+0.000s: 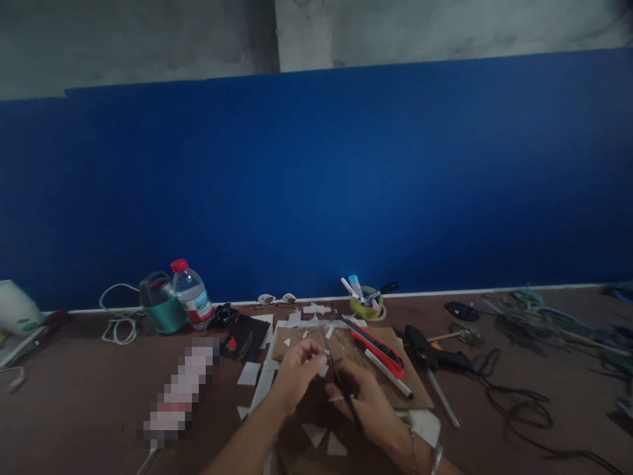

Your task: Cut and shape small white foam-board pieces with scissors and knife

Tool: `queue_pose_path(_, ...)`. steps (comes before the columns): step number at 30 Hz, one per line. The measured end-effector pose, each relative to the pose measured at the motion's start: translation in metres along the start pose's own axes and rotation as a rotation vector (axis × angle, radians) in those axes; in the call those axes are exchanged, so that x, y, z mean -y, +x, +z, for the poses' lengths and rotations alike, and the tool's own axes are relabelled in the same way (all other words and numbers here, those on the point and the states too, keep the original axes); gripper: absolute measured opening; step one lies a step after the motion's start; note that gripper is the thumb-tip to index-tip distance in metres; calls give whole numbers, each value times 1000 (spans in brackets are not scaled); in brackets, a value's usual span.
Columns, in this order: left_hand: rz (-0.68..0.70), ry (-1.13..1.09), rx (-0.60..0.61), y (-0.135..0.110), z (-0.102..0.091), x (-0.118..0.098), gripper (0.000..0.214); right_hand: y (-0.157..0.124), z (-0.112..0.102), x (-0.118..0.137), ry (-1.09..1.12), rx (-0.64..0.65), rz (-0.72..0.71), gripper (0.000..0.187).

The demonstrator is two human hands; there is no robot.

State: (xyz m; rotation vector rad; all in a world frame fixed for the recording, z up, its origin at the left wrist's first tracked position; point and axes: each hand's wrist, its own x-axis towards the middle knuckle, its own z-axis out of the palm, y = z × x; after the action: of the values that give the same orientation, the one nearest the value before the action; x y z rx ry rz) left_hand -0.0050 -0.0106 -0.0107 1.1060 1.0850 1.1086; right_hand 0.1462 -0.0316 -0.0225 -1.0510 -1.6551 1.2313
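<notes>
My left hand is closed in a pinch over the brown cardboard. A small white paper piece shows at its fingertips and seems to be held there. My right hand is closed around a slim dark tool with a long, thin, pointed end; its exact kind is too blurred to make out. The tool's upper part passes close beside the left fingertips. Under both hands lies the cardboard, with white paper triangles near its front. A red and black utility knife and a white pen rest right of the hands.
Left stand a water bottle, a teal and grey container and a blurred-out pinkish object. A roll of tape holds pens at the back. Rightward lie a black glue gun, its cord and tangled greenish strands.
</notes>
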Motion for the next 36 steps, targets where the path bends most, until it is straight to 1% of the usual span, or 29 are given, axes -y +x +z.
queue_pose_path(4, -24, -15, 10, -1, 0, -3, 15, -1, 1, -1, 1, 4, -3, 14)
queue_pose_path(9, 14, -73, 23, -2, 4, -8, 19, 0, 1, -6, 6, -10, 4, 19)
queue_pose_path(14, -4, -107, 46, -2, 4, -8, 20, 0, 1, -2, 20, -19, 12, 23)
queue_pose_path(19, 41, -152, 64, -1, 3, -8, 19, 0, 1, 2, 27, -17, 34, 25)
queue_pose_path(22, 20, -152, 70, 0, 3, -5, 21, 1, 1, -2, -1, -26, 32, 25)
queue_pose_path(27, 5, -116, 31, 1, 2, -1, 17, 0, 0, -9, -5, -6, 9, 24)
queue_pose_path(31, 7, -78, 38, -1, 0, -5, 15, -1, 0, -6, 17, 25, 7, 23)
queue_pose_path(36, 26, -107, 55, -4, 2, -11, 17, 0, 1, -2, 9, 12, 10, 22)
